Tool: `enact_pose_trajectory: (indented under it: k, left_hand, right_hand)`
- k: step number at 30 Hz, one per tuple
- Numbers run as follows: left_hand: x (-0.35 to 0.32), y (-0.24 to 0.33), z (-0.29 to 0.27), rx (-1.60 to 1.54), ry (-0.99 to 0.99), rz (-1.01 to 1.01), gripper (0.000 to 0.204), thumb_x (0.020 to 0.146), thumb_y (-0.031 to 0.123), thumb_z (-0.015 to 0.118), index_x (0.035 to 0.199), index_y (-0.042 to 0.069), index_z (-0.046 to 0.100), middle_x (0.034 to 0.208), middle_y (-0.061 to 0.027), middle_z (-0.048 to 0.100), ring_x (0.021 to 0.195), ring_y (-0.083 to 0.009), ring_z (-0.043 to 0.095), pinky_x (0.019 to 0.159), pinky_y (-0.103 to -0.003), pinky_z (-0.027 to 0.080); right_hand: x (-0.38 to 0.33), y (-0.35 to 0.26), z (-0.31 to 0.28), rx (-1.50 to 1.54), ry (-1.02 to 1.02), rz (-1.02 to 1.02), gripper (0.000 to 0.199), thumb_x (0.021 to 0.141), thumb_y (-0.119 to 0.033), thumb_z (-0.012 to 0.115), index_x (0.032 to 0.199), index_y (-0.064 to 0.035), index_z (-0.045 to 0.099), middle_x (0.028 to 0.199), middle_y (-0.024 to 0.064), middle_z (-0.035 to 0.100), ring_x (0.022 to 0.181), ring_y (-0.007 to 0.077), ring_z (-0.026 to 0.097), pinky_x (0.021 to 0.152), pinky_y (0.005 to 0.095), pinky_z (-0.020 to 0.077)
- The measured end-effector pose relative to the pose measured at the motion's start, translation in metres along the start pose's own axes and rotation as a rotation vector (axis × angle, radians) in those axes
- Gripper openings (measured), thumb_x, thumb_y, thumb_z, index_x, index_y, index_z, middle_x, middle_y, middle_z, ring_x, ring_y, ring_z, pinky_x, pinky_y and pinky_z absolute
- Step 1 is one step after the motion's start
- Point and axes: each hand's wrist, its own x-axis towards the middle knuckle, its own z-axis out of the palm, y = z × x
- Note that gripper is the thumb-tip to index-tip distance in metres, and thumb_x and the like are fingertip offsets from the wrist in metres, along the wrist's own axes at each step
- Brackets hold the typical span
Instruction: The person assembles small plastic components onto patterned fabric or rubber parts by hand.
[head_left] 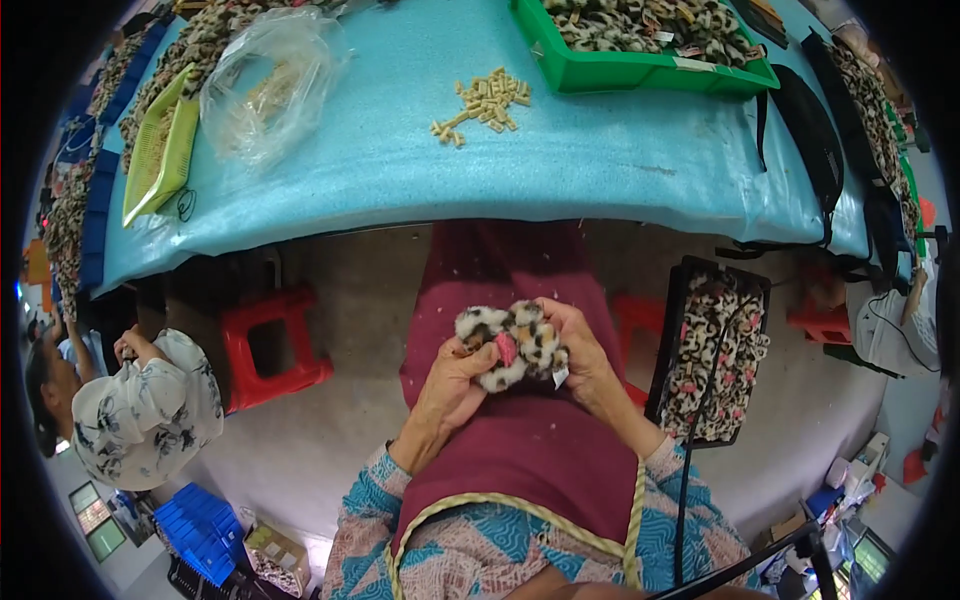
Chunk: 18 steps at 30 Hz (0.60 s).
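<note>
Both hands are working one leopard-print plush toy (512,345) over the lap: left hand (450,385) is clamping it from below, right hand (580,360) is closing its grip over the top, steadying it. Further out, two red stools (265,345). On the worktop (600,150), one pile of beige pegs (485,103), one green bin (640,70) holding more plush within reach.

bright, even light | soft shadows | fisheye bending, dark rim

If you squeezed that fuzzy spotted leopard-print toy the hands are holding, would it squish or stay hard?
The fuzzy leopard-print plush piece would probably squish: it looks soft and furry, and it bulges between the left hand and the right hand. It seems light, since fingers alone hold it up. Its fur likely grips, so it is not slippery.
</note>
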Motion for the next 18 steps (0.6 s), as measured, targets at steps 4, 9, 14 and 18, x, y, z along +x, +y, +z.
enact_pose_trajectory:
  k: [4, 9, 14, 18]
  left_hand:
    - [0.005, -0.021, -0.009, -0.042, 0.06, -0.021, 0.037, 0.085, 0.011, 0.062, 0.118, -0.001, 0.051, 0.113, -0.0104, 0.059, 0.103, -0.0223, 0.059, 0.093, -0.039, 0.048]
    - [0.01, -0.027, -0.015, 0.034, 0.133, -0.043, 0.027, 0.086, 0.011, 0.061, 0.111, 0.0, 0.057, 0.106, -0.0081, 0.063, 0.096, -0.0181, 0.061, 0.087, -0.032, 0.049]
    - [0.018, -0.03, -0.017, 0.094, 0.261, -0.018, 0.017, 0.088, 0.007, 0.058, 0.103, 0.001, 0.063, 0.097, -0.0056, 0.065, 0.088, -0.0128, 0.062, 0.08, -0.026, 0.049]
    - [0.028, -0.034, -0.008, 0.099, 0.242, -0.044, 0.017, 0.088, 0.007, 0.058, 0.103, 0.0, 0.063, 0.098, -0.0058, 0.065, 0.088, -0.0124, 0.061, 0.079, -0.026, 0.049]
  right_hand:
    - [-0.001, 0.003, -0.007, 0.123, -0.002, 0.027, 0.02, 0.076, -0.004, 0.067, 0.094, -0.0017, 0.057, 0.085, 0.0045, 0.063, 0.075, 0.0111, 0.062, 0.064, 0.022, 0.0519]
    - [0.007, 0.026, -0.034, 0.045, 0.005, -0.039, 0.024, 0.077, 0.0, 0.064, 0.1, -0.0007, 0.058, 0.087, 0.0061, 0.064, 0.077, 0.0104, 0.061, 0.065, 0.023, 0.0514]
    - [0.008, 0.011, -0.055, -0.681, 0.271, -0.373, 0.017, 0.084, -0.001, 0.057, 0.101, 0.0022, 0.057, 0.092, 0.0051, 0.064, 0.082, 0.0091, 0.058, 0.073, 0.0234, 0.0483]
    - [0.014, 0.002, -0.038, -0.704, 0.265, -0.445, 0.025, 0.086, -0.007, 0.057, 0.11, -0.0007, 0.056, 0.097, 0.0077, 0.061, 0.081, 0.0117, 0.057, 0.073, 0.0241, 0.047]
